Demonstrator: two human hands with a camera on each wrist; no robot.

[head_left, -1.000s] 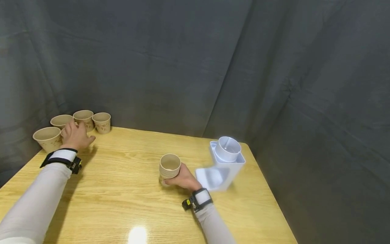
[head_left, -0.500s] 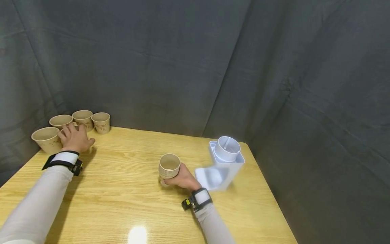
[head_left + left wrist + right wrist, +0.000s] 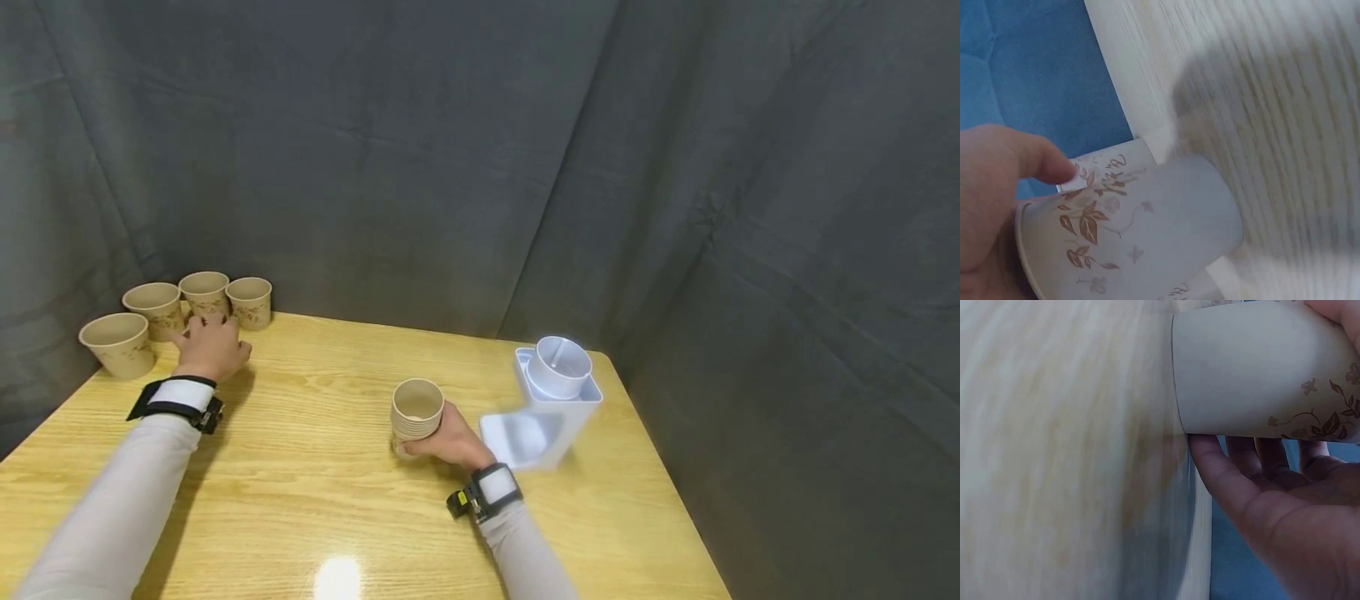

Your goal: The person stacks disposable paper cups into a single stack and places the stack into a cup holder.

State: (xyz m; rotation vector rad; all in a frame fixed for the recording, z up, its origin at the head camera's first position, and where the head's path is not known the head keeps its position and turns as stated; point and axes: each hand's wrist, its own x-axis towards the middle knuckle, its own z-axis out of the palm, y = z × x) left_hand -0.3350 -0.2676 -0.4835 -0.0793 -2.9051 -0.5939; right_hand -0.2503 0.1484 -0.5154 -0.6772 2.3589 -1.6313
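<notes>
The left hand (image 3: 212, 346) has slid right along the far-left corner of the table (image 3: 315, 500): a second ago it lay over the gap between the nearest loose cup and the ones behind, and now it sits in front of the third cup in the row. In the left wrist view its fingers curl round a leaf-printed paper cup (image 3: 1129, 234), thumb on the rim, so I judge that it has just picked one out of the group and is gripping it; from the head view the cup it holds is hidden behind the hand. That suggests the next single cup is on its way to join the stack.

The right hand (image 3: 450, 440) has not moved. It is clamped round the stack of cups (image 3: 416, 412) that stands upright near the middle of the table, fingers wrapped about the lower wall, as the right wrist view also shows (image 3: 1260, 375).

Count: four loose cups show along the far-left edge in the head view, the near one (image 3: 118, 343) a little apart from the other three, which stand close together; the gripped cup makes a fifth if it is separate, which I cannot tell. One stack, of several nested rims. One white cup dispenser (image 3: 553, 400) stands just right of the stack, at the far-right corner.
</notes>
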